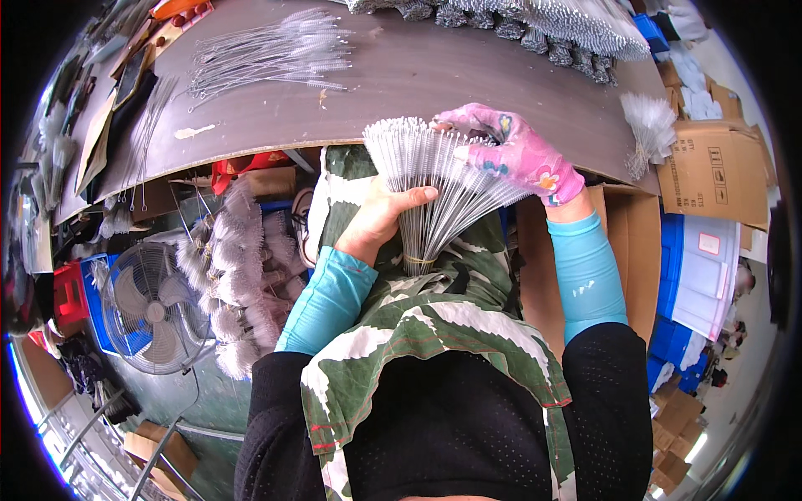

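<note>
A thick bundle of thin wire brushes (pixel 399 154) stands upright at my lap, bristle ends up and fanned out. A yellowish band (pixel 420 260) ties their wire stems together near the bottom. My bare left hand (pixel 378 215) is closed around the left side of the bundle, its thumb lying across the stems. In a pink flowered glove, my right hand (pixel 530 159) curls over the upper right of the fan. Its fingertips and thumb close on brushes near their tips; how many they hold is hidden. Some brushes lean right beneath the glove.
Loose wire brushes (pixel 271 58) lie on the brown table (pixel 393 79), with stacked bundles (pixel 535 29) at its far edge. A fan (pixel 155 309) and hanging brush bundles (pixel 238 267) are at left. Cardboard boxes (pixel 710 171) and blue bins (pixel 671 267) stand at right.
</note>
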Action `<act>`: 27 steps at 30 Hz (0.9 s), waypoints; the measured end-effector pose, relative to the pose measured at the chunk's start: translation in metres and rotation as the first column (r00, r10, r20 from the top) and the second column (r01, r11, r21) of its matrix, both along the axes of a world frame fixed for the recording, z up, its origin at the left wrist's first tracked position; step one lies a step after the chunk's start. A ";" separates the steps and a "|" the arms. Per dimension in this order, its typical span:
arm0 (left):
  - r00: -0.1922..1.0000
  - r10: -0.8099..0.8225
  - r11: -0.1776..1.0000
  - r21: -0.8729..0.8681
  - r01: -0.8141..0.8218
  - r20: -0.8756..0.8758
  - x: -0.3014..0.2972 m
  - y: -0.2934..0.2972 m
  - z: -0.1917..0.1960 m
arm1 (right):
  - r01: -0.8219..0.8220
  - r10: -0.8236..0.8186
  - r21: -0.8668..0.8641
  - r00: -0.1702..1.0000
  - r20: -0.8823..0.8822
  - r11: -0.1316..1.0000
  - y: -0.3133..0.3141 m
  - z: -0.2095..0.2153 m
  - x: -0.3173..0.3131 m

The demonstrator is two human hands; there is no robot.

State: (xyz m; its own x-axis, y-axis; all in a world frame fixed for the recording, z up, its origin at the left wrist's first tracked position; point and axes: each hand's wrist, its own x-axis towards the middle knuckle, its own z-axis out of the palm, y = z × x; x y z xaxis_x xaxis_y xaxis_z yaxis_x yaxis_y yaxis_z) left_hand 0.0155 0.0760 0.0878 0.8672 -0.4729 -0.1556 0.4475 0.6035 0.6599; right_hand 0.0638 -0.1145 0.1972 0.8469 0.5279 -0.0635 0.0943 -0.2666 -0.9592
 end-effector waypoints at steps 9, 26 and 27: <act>0.999 -0.031 1.000 0.003 0.031 -0.006 0.001 0.003 -0.007 | 0.024 -0.015 0.076 0.993 -0.119 0.997 0.000 0.007 0.001; 0.998 -0.053 0.998 0.036 0.054 -0.030 0.002 -0.001 -0.010 | 0.191 -0.195 -0.069 0.980 -0.048 0.979 -0.010 -0.005 -0.004; 0.999 -0.046 0.998 0.047 0.047 -0.013 0.001 -0.001 -0.010 | 0.203 -0.208 -0.074 0.977 -0.057 0.976 -0.008 -0.006 -0.005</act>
